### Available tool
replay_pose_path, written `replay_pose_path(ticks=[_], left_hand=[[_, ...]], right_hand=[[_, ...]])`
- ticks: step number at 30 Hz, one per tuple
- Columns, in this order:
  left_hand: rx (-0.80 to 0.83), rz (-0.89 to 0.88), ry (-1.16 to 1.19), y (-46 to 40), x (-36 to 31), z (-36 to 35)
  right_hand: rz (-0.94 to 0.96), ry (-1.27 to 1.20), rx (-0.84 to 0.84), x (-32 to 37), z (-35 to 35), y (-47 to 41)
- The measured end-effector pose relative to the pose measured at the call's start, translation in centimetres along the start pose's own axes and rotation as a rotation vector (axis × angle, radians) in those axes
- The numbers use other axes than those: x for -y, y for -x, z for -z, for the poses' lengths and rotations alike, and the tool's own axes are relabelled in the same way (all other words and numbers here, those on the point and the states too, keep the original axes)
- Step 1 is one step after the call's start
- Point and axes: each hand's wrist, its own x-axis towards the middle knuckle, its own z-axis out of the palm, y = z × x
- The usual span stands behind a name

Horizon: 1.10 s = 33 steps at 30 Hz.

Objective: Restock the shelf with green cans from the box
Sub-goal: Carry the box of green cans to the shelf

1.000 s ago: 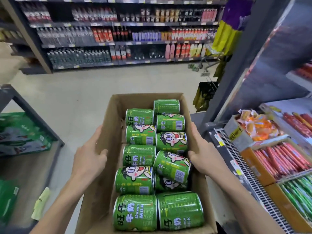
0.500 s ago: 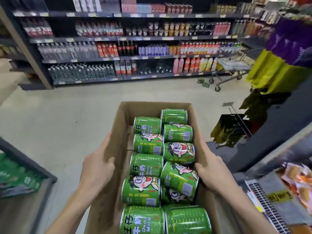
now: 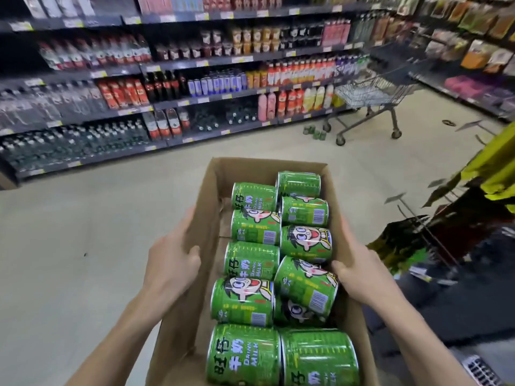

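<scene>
An open cardboard box (image 3: pixel 267 166) is held out in front of me, above the shop floor. Several green milk cans (image 3: pixel 253 259) lie on their sides in it, in two rows. My left hand (image 3: pixel 171 261) grips the box's left wall, thumb hooked over the rim and fingers along the outside. My right hand (image 3: pixel 359 270) grips the right wall, its thumb inside against a can. A few green cans (image 3: pixel 315 132) stand on the floor far ahead, by a trolley.
A long drinks shelf (image 3: pixel 172 107) full of bottles runs across the far side of the aisle. A wire shopping trolley (image 3: pixel 370 93) stands at the right end of it. Snack shelves (image 3: pixel 471 57) line the far right. Dark and yellow hanging packs (image 3: pixel 446 218) are close on my right.
The view has swung left and up, away from the snack shelf at my right, toward the drinks aisle and the trolley. Both hands keep the same hold on the box.
</scene>
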Motion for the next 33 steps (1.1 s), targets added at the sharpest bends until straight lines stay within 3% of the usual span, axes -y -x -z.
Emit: replay_pose_path(ticks=[10, 22, 33], left_hand=[[0.045, 0.015, -0.001, -22.6, -1.2, -8.3], [0.010, -0.037, 0.020, -48.5, -10.0, -16.9], [0.155, -0.205, -0.008, -75.2, -18.7, -28.2]], right_hand=[[-0.016, -0.023, -0.020, 0.0, 1.2, -22.5], [-0.043, 0.009, -0.043, -3.3, 8.2, -49.4], [-0.158, -0.011, -0.173, -8.2, 12.3, -73.6]])
